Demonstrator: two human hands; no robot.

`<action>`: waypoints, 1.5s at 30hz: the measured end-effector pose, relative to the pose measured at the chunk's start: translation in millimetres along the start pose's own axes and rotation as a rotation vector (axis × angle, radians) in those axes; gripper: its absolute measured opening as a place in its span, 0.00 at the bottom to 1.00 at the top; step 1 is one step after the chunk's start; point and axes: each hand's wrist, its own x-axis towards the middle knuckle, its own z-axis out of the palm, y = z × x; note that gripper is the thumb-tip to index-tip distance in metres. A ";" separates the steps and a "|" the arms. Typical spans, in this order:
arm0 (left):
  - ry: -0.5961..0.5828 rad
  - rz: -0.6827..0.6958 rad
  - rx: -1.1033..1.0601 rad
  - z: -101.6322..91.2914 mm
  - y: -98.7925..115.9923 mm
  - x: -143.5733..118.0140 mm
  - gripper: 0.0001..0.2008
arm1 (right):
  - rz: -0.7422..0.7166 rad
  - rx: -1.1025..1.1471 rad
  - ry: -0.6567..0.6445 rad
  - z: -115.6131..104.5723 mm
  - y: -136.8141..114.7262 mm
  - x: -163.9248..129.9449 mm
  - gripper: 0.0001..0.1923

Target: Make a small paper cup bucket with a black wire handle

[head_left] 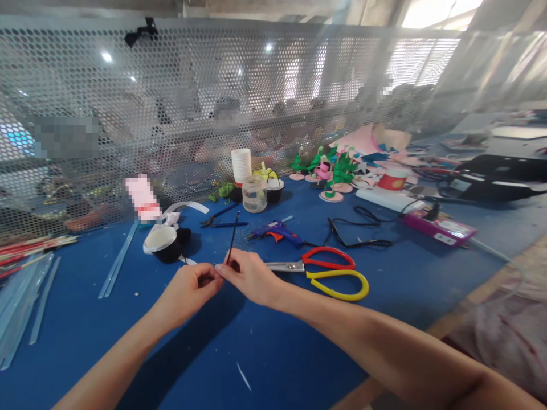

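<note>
A thin black stick (233, 238) is pinched upright between the left hand (188, 287) and right hand (250, 277) above the blue surface (128, 336); its lower end appears mid-working, so steady fingertip control is judged necessary next.

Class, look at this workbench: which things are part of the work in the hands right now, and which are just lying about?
In hand:
left hand
right hand
thin black stick, pinched between both hands

Lying about:
scissors
glue gun
pliers
clear jar
stack of white cups
glue sticks
green paper figures
</note>
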 end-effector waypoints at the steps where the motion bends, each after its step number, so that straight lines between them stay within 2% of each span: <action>1: 0.000 -0.008 -0.018 0.1 -0.4 0.4 0.11 | -0.008 0.009 -0.005 0.6 1.1 -0.1 0.10; 7: -0.023 -0.048 -0.149 -2.6 0.7 1.1 0.15 | -0.023 0.192 -0.096 0.4 2.5 1.0 0.08; 10: 0.000 -0.022 -0.122 -1.0 -0.7 1.2 0.15 | 0.000 0.096 -0.067 -0.9 0.1 0.8 0.08; 15: 0.021 0.014 -0.030 2.8 -4.4 1.5 0.13 | -0.047 -0.064 -0.058 -1.3 -1.6 0.0 0.11; 22: 0.057 0.034 -0.022 3.3 -2.1 0.3 0.09 | -0.040 -0.065 -0.085 1.2 2.4 -0.8 0.11; 24: 0.046 0.020 -0.074 1.9 -1.0 0.2 0.09 | -0.003 0.022 -0.099 2.2 2.7 -0.4 0.12; 26: 0.061 0.007 -0.144 0.2 -0.4 0.4 0.10 | 0.059 0.198 -0.138 3.1 2.1 0.1 0.12; 30: 0.191 0.030 -0.308 -1.0 0.6 1.0 0.09 | 0.215 0.608 -0.240 4.4 -0.5 0.4 0.11; 34: 0.300 0.066 -0.382 1.5 0.6 1.7 0.08 | 0.286 0.869 -0.251 5.1 -0.8 -0.3 0.13; 40: 0.329 0.094 -0.414 2.5 -1.0 1.7 0.08 | 0.273 0.954 -0.224 5.4 0.7 -0.3 0.16; 45: 0.283 0.076 -0.411 -1.3 0.9 0.7 0.09 | 0.204 0.824 -0.165 4.7 -1.7 0.4 0.11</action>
